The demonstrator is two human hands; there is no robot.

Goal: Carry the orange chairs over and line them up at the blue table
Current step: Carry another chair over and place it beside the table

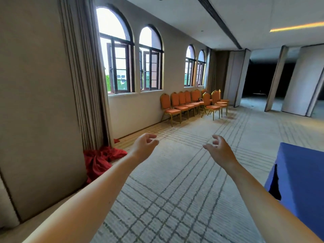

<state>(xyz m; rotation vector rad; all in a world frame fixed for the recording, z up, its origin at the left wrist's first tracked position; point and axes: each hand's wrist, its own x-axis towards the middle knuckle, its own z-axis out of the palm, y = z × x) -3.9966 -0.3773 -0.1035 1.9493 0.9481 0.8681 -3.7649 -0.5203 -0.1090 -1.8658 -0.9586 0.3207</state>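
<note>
Well, both arms were stretched out ahead, and neither hand had anything in it. The left hand (144,146) hung above the carpet (175,181) with its fingers loosely curled, grasping nothing. The right hand (219,149) was just the same, fingers spread and bent, palm turned inward, empty. And the orange chairs (192,104)? They stood well apart from the hands, far across the room, lined up against the wall under the arched windows (133,60), with 2 or 3 of them pulled out in front of the row near its far end. How many there were in all I could not tell. The blue table (298,181) sat at the right edge of view, just beside the right forearm, only its corner and draped side showing. Down at the left, a heap of red cloth (101,158) lay on the floor at the foot of the curtain (84,76).
</note>
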